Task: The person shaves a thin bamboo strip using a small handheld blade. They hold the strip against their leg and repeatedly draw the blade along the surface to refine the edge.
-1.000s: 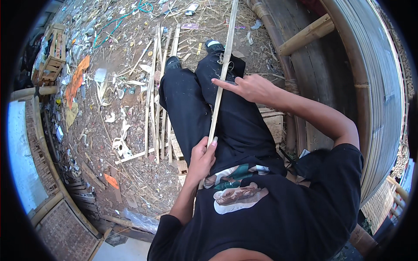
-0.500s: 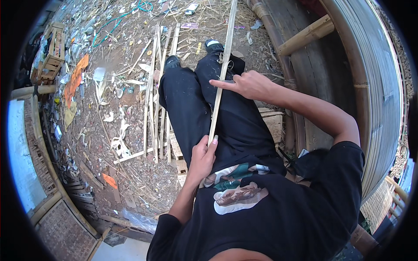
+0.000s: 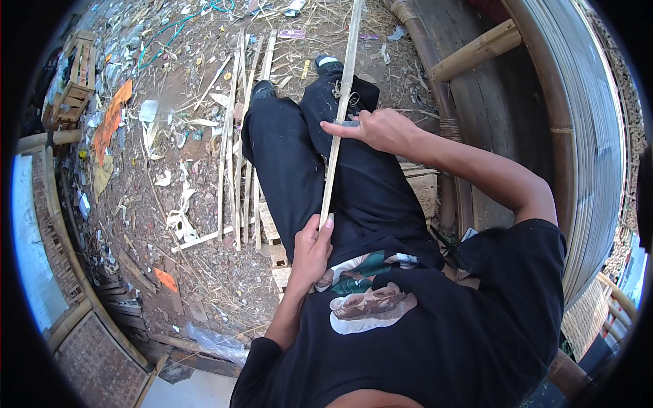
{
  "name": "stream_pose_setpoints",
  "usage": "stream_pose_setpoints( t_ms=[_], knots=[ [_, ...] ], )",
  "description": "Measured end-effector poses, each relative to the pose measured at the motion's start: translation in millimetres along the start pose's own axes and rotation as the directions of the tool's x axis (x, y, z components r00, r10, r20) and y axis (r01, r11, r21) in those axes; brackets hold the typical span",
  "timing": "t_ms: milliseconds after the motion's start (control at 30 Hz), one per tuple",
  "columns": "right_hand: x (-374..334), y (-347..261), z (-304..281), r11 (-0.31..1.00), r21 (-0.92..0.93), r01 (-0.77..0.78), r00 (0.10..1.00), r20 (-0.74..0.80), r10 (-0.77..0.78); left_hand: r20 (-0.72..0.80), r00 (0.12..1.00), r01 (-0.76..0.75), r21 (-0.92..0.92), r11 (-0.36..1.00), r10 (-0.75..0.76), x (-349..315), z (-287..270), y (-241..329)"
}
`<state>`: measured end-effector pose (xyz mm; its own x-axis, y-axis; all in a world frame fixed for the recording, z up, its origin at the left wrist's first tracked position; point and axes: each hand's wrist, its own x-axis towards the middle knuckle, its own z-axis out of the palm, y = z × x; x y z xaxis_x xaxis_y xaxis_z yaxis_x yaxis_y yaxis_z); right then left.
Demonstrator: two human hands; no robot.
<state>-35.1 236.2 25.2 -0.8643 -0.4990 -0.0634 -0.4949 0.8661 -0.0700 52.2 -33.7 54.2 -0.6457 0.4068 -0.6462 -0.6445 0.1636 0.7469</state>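
Observation:
A long, pale bamboo strip [image 3: 345, 88] lies lengthwise over my black-trousered legs, its far end running past the upper edge of the view. Near my lap, my left hand [image 3: 313, 250] is closed round the strip's near end, thumb on top. Farther up, at knee height, my right hand [image 3: 384, 130] is closed on what looks like a knife, with a bit of grey blade [image 3: 351, 124] showing against the strip. The right index finger stretches across the strip. The knife's handle is hidden in the fist.
Several cut bamboo strips [image 3: 238, 149] lie on the littered dirt ground left of my legs. A slatted wooden crate [image 3: 80, 75] stands at the far left. On the right are a bamboo pole frame [image 3: 476, 51] and a curved slatted surface [image 3: 598, 136]. Orange scraps [image 3: 111, 122] lie about.
The whole view has shifted slightly, so everything sits a little further left and up. Both hands keep nearly the same places on the strip.

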Motion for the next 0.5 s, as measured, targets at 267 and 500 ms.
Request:
stream_pose_setpoints(
  t_ms=[267,500],
  knots=[
    [-0.9,-7.7,7.2,0.998,-0.050,-0.037,0.998,-0.046,0.035,-0.033,0.999,-0.039,0.065,0.997,0.042,-5.1,3.0,-7.7],
    [-3.2,-15.5,5.3,0.972,-0.217,-0.095,0.995,-0.058,0.085,-0.044,0.998,-0.043,0.068,0.997,0.046,-5.3,5.5,-8.3]
  ],
)
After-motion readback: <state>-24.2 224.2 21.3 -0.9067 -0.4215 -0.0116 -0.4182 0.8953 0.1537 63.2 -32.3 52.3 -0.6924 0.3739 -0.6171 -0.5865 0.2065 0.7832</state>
